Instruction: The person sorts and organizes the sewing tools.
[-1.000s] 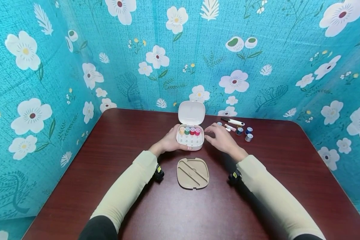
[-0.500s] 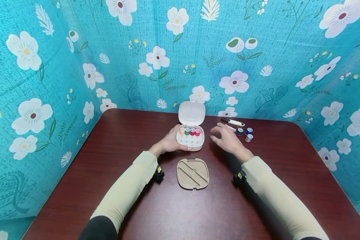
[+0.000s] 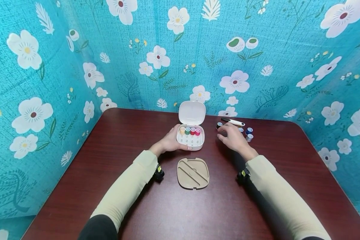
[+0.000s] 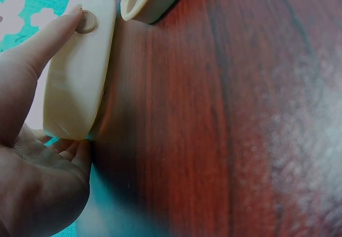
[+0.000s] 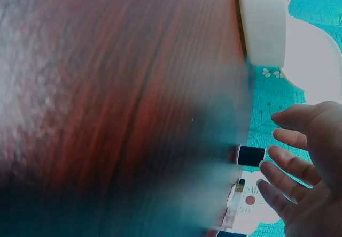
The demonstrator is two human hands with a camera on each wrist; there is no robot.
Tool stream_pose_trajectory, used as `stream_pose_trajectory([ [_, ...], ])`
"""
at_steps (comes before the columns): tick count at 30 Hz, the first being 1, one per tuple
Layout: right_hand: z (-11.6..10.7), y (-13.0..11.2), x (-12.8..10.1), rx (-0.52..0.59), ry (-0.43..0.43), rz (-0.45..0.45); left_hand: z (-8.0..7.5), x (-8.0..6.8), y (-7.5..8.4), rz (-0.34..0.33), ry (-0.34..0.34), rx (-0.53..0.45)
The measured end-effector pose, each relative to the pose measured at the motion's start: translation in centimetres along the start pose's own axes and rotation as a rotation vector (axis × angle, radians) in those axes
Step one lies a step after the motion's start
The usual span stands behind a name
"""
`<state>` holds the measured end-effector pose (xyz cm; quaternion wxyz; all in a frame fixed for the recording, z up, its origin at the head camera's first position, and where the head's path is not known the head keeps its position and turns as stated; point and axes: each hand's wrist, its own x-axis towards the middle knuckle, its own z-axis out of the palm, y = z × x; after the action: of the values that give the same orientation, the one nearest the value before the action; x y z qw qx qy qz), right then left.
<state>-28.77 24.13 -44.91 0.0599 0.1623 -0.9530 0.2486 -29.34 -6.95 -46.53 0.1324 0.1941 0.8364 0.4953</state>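
- Holding the white box point(image 3: 190, 140) with fingers curled round its left side, the left hand point(image 3: 168, 142) is probably keeping it from sliding; the thumb point(image 4: 51, 33) is pressing on a round button on the box's wall.
- Sitting in the middle of the far part of the dark red table point(image 3: 108, 160), the box is the thing to find everything else from.
- Standing up behind the box, its lid point(image 3: 191, 112) is staying open, so the inside is easy to reach.
- Four thread spools point(image 3: 190, 131), yellow, green, red and pink, are standing in a row at the back of the box, on little pegs, it seems.
- The right hand point(image 3: 234, 139) is reaching to the right of the box, fingers spread loosely and holding nothing, with its fingertips point(image 5: 278, 159) just beside a black spool point(image 3: 219, 125).
- More loose spools point(image 3: 248, 134) are lying further right of the box, and a white tool with a black tip point(image 3: 232, 121) is lying behind them.
- A tan tray point(image 3: 193, 173) with slanted grooves is lying flat in front of the box, nearer the person.
- The box is looking smooth and hard like plastic, with round corners; the table is looking shiny, with wood lines.
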Motion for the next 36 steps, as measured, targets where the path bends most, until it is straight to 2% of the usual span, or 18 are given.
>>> stream_pose_trajectory([
  [12,0.0,1.2,0.8,0.008,0.072,0.135,0.0,0.0,0.1,-0.01,-0.003,0.012],
  [23,0.6,1.3,1.8,0.148,0.122,0.241,0.2,0.0,0.0,-0.021,-0.005,0.001],
  [36,1.8,1.6,2.9,0.292,0.19,0.325,0.2,0.0,0.1,0.012,0.002,-0.018],
])
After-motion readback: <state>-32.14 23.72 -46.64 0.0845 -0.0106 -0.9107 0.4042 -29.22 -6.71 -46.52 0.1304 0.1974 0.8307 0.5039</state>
